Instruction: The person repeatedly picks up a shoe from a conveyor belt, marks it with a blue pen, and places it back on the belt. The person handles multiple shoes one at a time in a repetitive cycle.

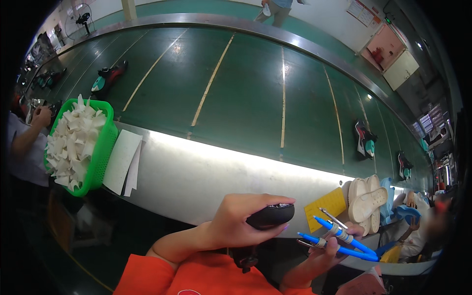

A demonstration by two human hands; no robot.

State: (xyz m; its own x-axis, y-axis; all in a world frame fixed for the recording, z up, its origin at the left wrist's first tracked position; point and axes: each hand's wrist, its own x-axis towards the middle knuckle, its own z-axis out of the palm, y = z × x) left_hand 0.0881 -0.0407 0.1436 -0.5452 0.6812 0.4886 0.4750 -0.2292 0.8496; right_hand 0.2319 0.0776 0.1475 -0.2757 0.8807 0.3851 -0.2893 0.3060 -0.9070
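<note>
My left hand (239, 219) is closed around a rounded black shoe (270, 216), thumb along its upper edge. Only one end of the shoe shows past my fingers. A dark piece (245, 258) hangs below that hand; whether it belongs to the shoe I cannot tell. To the right and lower, my right hand (328, 253) grips blue pens (346, 238) with grey bands wrapped round them. They spread into a V and point up to the left. A slim metal-tipped stick (333, 218) lies alongside them in the same hand. The pens and the shoe are apart.
A green basket (101, 152) of white scraps stands left, beside white paper sheets (123, 162) on the metal ledge (196, 172). Rightward are a yellow card (325, 209) and cream shoe forms (366, 201). Shoes (364, 140) sit on the green belt (246, 98). Co-workers flank both sides.
</note>
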